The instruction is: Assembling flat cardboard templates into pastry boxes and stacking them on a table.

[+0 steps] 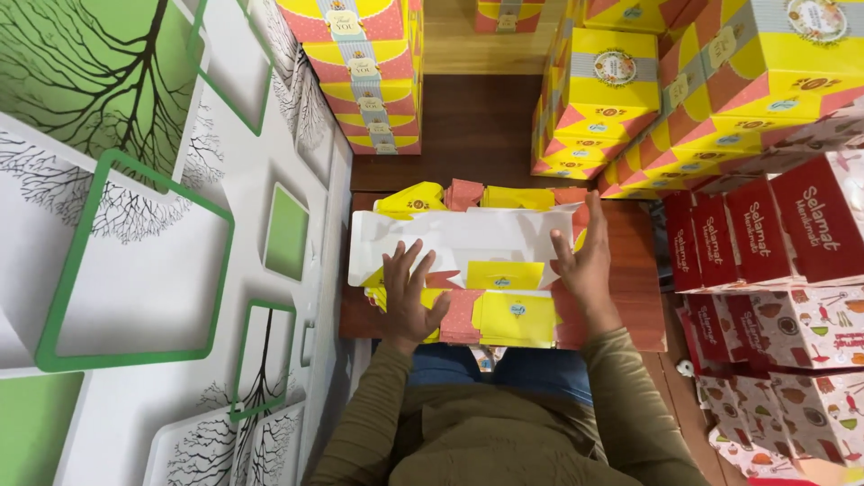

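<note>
Both hands lie open — my left hand (412, 297) and right hand (583, 265) pressing the flat box blank (468, 236) on the worktop (641, 270); I keep palms flat — even pressure makes clean creases.

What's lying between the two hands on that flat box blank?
In the head view, a yellow panel of the flat carton blank lies between the left hand and the right hand; no separate object sits there.
</note>
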